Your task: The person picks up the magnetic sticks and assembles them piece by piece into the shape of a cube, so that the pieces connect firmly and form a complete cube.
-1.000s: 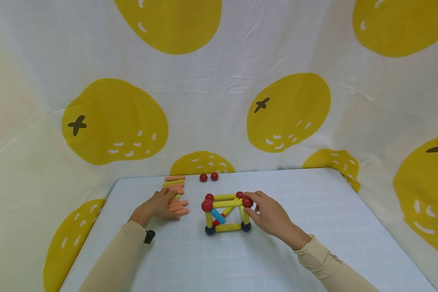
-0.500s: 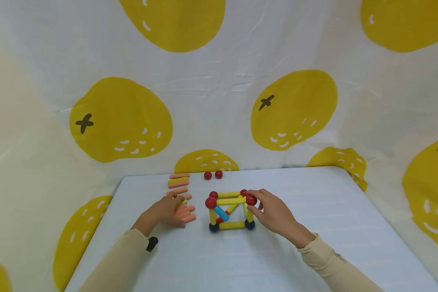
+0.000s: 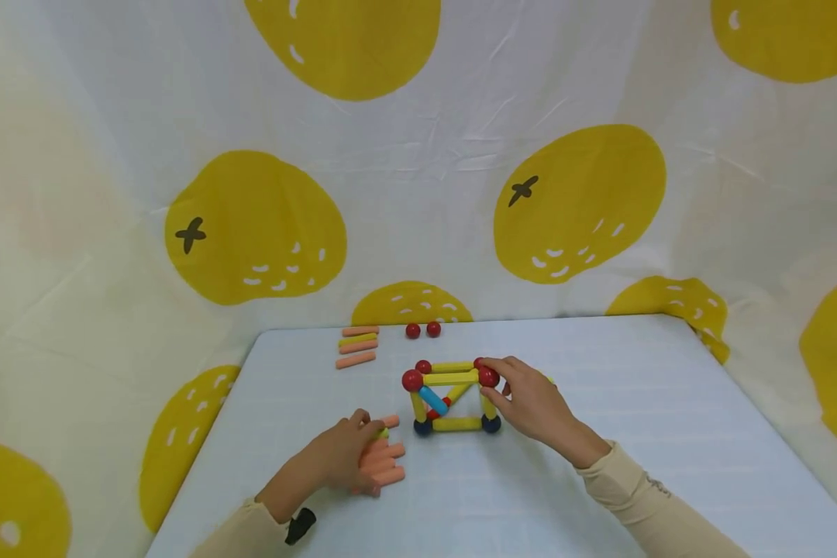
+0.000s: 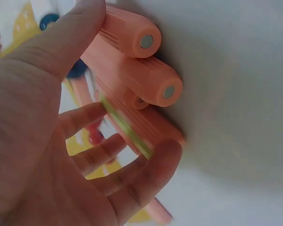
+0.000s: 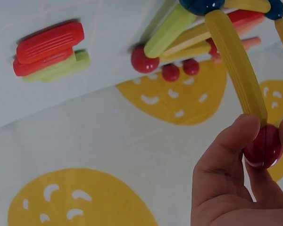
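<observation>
My left hand (image 3: 338, 459) curls its thumb and fingers around a bundle of orange magnetic sticks (image 3: 387, 474), left of the frame of sticks and balls. A yellow-green stick (image 4: 125, 125) lies among them in the left wrist view. With thumb and fingers, my right hand (image 3: 535, 401) pinches a red ball (image 3: 489, 377) at the frame's upper right corner. The box-like frame (image 3: 453, 424) stands on the table, built from yellow sticks, red balls on top and dark blue balls below. A blue stick (image 3: 433, 401) slants inside it.
Several orange and yellow sticks (image 3: 356, 360) lie in a row at the back left of the table (image 3: 600, 349). Two loose red balls (image 3: 413, 331) sit near the back edge. Red sticks (image 5: 52, 42) and light green sticks (image 5: 66, 68) lie together in the right wrist view.
My left hand has drawn the bundle of orange magnetic sticks toward the person and right, away from the back row. My right hand keeps its pinch on the red ball.
</observation>
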Demonstrator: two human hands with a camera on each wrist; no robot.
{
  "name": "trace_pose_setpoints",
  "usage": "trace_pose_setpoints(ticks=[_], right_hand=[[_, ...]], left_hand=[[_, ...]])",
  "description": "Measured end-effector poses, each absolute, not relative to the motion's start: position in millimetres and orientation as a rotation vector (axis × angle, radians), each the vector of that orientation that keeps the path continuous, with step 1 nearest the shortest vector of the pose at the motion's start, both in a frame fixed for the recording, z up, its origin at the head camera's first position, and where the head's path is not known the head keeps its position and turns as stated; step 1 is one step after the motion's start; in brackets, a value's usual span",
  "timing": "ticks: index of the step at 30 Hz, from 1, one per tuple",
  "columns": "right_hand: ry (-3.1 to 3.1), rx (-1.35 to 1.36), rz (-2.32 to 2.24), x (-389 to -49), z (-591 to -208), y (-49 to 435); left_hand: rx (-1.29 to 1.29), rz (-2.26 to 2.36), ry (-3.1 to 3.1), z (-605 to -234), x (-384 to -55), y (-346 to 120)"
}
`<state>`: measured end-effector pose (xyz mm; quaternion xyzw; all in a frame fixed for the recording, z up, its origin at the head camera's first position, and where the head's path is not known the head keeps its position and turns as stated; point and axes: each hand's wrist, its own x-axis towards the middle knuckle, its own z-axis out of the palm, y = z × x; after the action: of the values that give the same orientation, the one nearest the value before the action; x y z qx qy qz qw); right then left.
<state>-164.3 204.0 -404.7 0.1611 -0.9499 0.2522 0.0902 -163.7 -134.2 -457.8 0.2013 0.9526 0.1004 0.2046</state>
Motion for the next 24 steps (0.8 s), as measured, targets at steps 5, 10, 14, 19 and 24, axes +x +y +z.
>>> trace_pose_setpoints(ticks=[5,10,14,19,24], right_hand=[[-2.833,0.475,0.724,-166.3,-403.2,206.2],[-2.853,0.474,0.722,-166.9,-402.4,206.2],[-2.848,0.475,0.713,-167.4,-402.7,206.7],[-2.825,0.473,0.727,-166.8,-403.0,207.4],[-2.844,0.478,0.768,-164.7,-403.7,206.1]], left_hand=[[0.669,0.238,2.618,-455.8,-136.8,-112.4],[0.774,0.198,2.580,-460.1,-117.1,-85.7],[0.829,0.231,2.533,-461.4,-105.5,-59.1],[0.913,0.267,2.492,-457.7,-94.9,-29.9],[0.947,0.231,2.490,-453.4,-89.8,-20.7]])
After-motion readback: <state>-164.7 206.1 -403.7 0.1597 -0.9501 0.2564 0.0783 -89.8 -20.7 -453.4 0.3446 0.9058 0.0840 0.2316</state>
